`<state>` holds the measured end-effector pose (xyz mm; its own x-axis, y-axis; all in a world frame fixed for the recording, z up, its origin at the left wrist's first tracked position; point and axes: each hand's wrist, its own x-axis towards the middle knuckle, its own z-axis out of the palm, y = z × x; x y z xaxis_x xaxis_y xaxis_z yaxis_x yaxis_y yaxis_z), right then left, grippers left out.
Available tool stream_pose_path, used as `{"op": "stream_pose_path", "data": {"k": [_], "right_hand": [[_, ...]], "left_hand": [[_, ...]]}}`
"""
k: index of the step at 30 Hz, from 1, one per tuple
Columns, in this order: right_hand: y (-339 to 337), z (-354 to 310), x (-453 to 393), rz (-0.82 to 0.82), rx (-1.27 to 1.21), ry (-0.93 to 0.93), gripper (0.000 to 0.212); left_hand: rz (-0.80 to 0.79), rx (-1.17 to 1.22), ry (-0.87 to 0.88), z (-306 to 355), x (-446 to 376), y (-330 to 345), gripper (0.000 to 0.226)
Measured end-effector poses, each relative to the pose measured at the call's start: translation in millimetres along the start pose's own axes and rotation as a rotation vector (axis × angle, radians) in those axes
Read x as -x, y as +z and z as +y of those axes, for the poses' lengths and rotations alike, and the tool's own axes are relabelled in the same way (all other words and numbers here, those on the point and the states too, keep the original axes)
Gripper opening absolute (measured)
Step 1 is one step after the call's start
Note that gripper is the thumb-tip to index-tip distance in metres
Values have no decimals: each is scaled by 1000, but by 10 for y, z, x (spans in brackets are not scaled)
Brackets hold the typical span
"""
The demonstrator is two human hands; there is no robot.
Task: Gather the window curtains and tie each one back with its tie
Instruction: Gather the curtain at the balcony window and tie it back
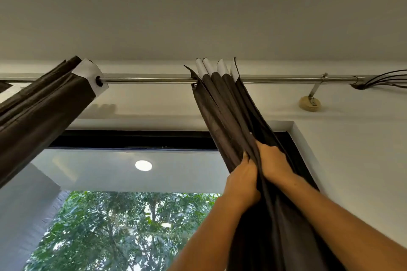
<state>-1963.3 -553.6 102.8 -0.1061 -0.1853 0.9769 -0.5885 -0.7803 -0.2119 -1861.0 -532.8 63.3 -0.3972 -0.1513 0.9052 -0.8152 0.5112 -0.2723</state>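
Looking up at curtain rod [149,79], chrome, running 9 to 3 o'clock across mid-frame, just under the ceiling.

Right curtain [222,103] bunched into tight folds, hanging off the rod just right of center, dark brown with white header tabs fanned at the top. Slants down toward 5 o'clock and runs out the bottom edge.

Left hand [242,180] at roughly 5 o'clock from center — fingers curled into the folds, gripping the left side of the bunch. Right hand [273,160] touching it on the right and slightly higher, fingers wrapped round the fabric too. Both forearms coming in from the bottom edge, curtain pinched between the two hands.

Left curtain [44,103] at 9 o'clock, also gathered, slanting off toward 8 o'clock, well apart from the hands. One black grommet visible on the rod at its white header corner.

No tie made out on either curtain from this angle.

Rod bracket [313,94] at 3 o'clock, angled arm down to a round beige wall mount. Dark cables [383,79] fanning out from the rod end at far right.

Window [123,174] below the rod — black frame, round light reflected in the glass, green foliage behind toward 6 o'clock.
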Motion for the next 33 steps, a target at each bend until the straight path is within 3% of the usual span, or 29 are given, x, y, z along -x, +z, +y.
{"op": "stream_pose_path", "data": {"k": [4,6,8,10,14,16,18,21,23,26,30,33], "right_hand": [[-179,8,79,-43,49,-104,38],[-110,-161,203,-167,122,-151,30],[62,-348,300,-252,230,-221,57],[224,-523,446,-284,369,-227,68],[331,-740,725,228,720,-278,45],[289,-723,777,245,633,-115,54],[271,-719,809,26,451,78,60],[411,-820,892,-91,233,-69,30],[478,-917,936,-106,78,-132,22],[494,-948,980,-99,92,-187,19],[411,-716,1395,-149,145,-176,37],[332,-477,1925,-180,59,-105,36]], "left_hand": [[23,-54,-37,29,48,9,89],[63,-114,-108,-97,229,-43,83],[123,-170,-188,-234,458,-119,71],[199,-202,-222,-322,664,-208,57],[340,-181,-212,-364,955,-400,42],[360,-179,-203,-360,1042,-466,44],[346,-201,-190,-359,1103,-501,54],[309,-178,-164,-327,1176,-528,56],[291,7,-203,-288,1223,-539,49],[313,169,-195,-299,1303,-532,33],[356,169,-135,-227,1601,-480,13],[376,221,-154,-62,1968,-357,18]]}}
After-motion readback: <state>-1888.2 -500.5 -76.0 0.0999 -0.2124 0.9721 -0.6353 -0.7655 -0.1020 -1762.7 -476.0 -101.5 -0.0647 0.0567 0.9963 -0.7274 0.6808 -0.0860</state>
